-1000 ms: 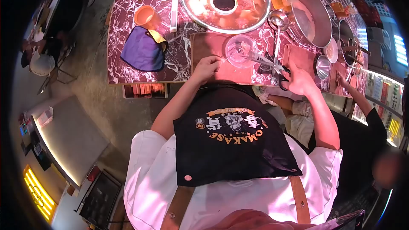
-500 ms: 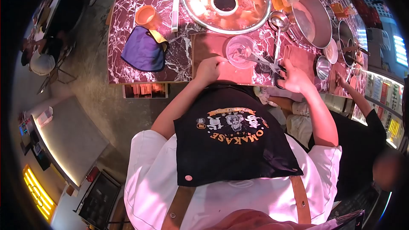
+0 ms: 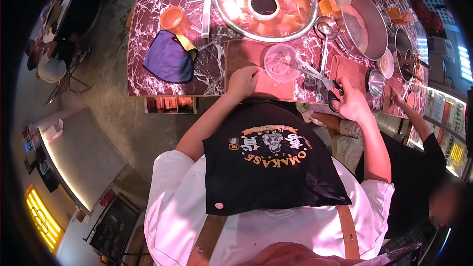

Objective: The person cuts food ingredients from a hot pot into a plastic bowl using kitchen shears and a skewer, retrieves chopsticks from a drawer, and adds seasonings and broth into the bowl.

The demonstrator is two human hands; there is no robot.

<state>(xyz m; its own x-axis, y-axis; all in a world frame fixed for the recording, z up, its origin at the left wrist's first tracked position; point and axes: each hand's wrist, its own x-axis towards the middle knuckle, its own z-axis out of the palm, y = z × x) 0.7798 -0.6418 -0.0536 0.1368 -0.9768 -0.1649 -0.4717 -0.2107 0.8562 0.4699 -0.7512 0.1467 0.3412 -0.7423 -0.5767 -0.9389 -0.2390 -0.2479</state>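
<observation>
A clear plastic bowl (image 3: pixel 282 71) with a little food in its bottom sits on a brown cloth (image 3: pixel 240 51) near the table's front edge. My left hand (image 3: pixel 242 83) is closed at the bowl's left rim, fingertips pinching it. In my right hand (image 3: pixel 353 99) is a pair of scissors (image 3: pixel 321 78), fingers in the black handles. Its metal blades point left, with the tips over the bowl's right side. What exactly lies in the bowl is too small to make out.
Beyond the bowl stands a large round pan (image 3: pixel 231 23) of food with two sauce cups. A ladle (image 3: pixel 325 32), a deep pot (image 3: pixel 373 24) and a metal bowl (image 3: pixel 376 83) are on the right. A purple cloth (image 3: pixel 167 59) and orange cup (image 3: pixel 173 19) lie left. Another person's hand (image 3: pixel 395 97) rests right.
My right hand and the scissors have drawn back to the right, away from the bowl's middle. My left hand stays at the rim. The whole view has shifted slightly.
</observation>
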